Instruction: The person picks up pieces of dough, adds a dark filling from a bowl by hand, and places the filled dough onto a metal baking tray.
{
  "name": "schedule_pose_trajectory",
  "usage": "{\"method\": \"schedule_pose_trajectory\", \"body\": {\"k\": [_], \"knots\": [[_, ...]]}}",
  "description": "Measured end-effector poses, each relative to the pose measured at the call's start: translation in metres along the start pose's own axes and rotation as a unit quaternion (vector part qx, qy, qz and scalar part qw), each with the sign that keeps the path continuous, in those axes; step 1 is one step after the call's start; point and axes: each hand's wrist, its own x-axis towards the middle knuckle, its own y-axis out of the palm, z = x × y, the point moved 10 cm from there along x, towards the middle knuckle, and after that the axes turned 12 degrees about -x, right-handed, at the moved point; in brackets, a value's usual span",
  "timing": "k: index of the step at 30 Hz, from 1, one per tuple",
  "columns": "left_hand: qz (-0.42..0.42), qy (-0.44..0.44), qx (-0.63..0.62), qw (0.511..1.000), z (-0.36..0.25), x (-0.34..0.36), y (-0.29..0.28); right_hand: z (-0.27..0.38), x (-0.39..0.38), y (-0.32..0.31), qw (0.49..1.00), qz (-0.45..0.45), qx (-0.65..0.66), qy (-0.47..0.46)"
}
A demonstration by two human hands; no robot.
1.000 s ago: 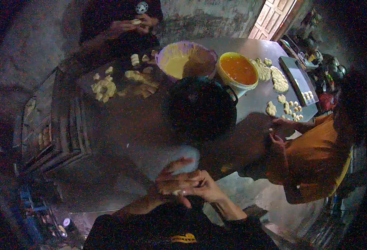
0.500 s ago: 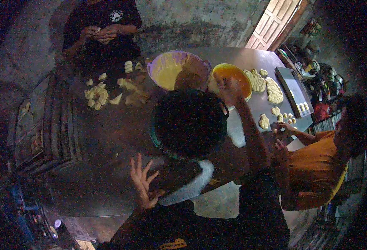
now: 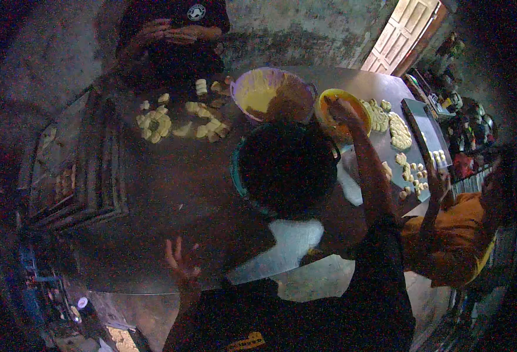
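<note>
The yellow bowl (image 3: 320, 112) is standing beside the purple basin (image 3: 273, 71), its round mouth facing up. The right hand (image 3: 342, 111) is reaching inside, grip unclear; the left hand (image 3: 182, 261) is hovering, fingers apart.

Right arm (image 3: 376, 182) stretched far forward, right hand (image 3: 342, 111) low-lit, finger pose unclear. Left hand (image 3: 182, 261) near torso (image 3: 311, 320), fingers (image 3: 178, 247) spread, slightly curled.

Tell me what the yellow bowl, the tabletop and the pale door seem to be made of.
Yellow bowl: probably smooth plastic, from its bright colour and rounded rim; painted metal isn't ruled out.
Tabletop: likely metal with a dull sheen, since its grey surface throws back pale light.
Door: apparently wood, pale finish, judging by its recessed panels.
</note>
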Motion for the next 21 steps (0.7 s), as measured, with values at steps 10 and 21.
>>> {"method": "schedule_pose_trajectory", "body": {"k": [10,21], "knots": [[0.204,-0.179,-0.081,0.959,-0.052,0.010,0.072,0.155,-0.150,-0.126,0.944,0.038,0.329,-0.008],[0.141,0.120,0.205,0.961,-0.054,-0.006,-0.078,0.479,-0.422,-0.102,0.721,0.259,0.637,-0.087]]}}
